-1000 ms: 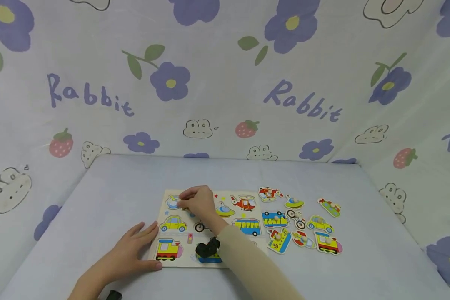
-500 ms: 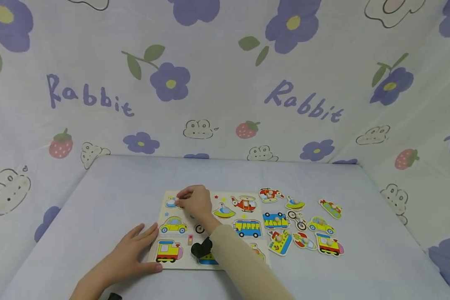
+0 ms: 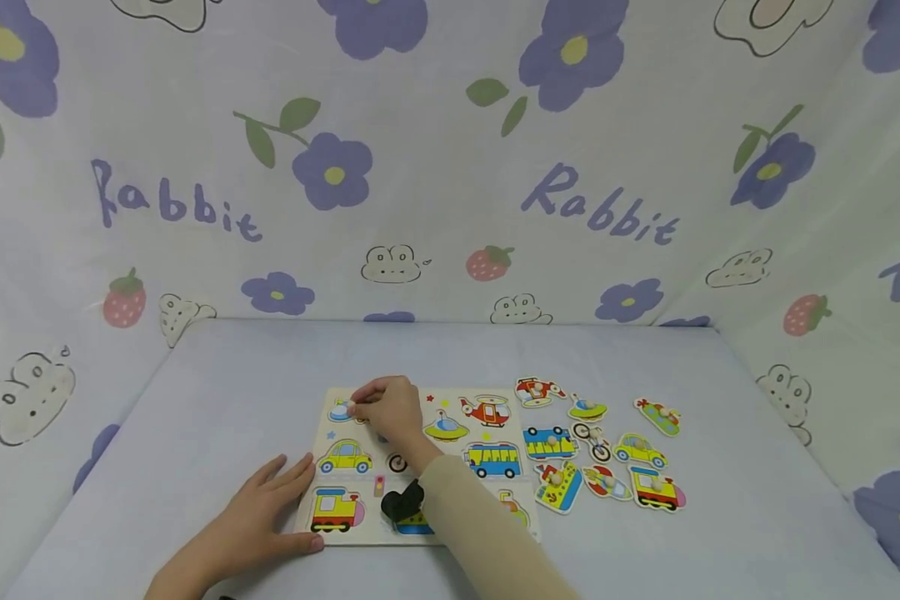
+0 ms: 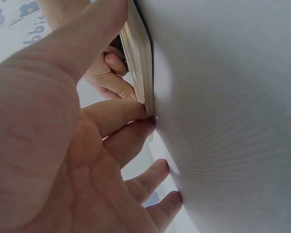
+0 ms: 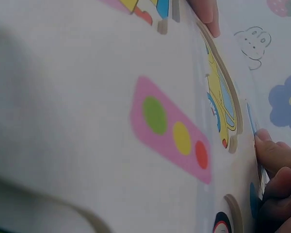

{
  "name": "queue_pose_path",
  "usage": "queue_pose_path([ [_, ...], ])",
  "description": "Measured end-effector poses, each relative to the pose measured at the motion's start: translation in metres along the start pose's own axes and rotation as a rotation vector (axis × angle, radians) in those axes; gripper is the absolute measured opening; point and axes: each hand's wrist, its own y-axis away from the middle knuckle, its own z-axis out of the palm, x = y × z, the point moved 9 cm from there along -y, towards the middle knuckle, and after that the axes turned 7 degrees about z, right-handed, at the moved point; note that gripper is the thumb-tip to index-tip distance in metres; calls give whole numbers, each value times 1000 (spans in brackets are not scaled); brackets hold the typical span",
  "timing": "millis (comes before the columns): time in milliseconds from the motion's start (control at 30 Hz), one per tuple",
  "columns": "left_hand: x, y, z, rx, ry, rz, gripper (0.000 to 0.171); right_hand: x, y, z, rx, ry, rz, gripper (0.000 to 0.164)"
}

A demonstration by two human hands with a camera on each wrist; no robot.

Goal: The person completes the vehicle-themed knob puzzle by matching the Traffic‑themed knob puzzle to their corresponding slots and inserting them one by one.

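My right hand [image 3: 392,417] bends over the upper left of a wooden vehicle puzzle board [image 3: 378,533]. Its thumb and fingertips pinch a small knob on a blue-and-white puzzle piece [image 3: 337,411], mostly hidden by the hand, at the top-left picture. In the right wrist view these fingers [image 5: 281,179] are bunched close over the board, near the yellow car picture [image 5: 220,94]. My left hand [image 3: 258,517] lies spread at the board's left side, thumb at the lower-left corner. In the left wrist view its fingertips [image 4: 148,124] touch the board's edge and the cloth.
Loose knobbed pieces lie right of the board: a helicopter [image 3: 537,392], a bus [image 3: 547,443], a bicycle [image 3: 592,442], a boat [image 3: 558,486], a rocket [image 3: 607,482], a car [image 3: 640,451], a train [image 3: 656,489] and others. A patterned curtain [image 3: 420,192] stands behind the cloth-covered table [image 3: 270,358].
My right hand has shifted slightly left over the board's top-left picture, keeping its pinch. The left hand keeps its place at the board's edge. The head view has tilted a little.
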Motion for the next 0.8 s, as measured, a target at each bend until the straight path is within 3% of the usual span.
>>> queue_pose_path([
  [800,1,2,-3,20,-16,34,103,4,-3,2,-7,-9,3,8],
])
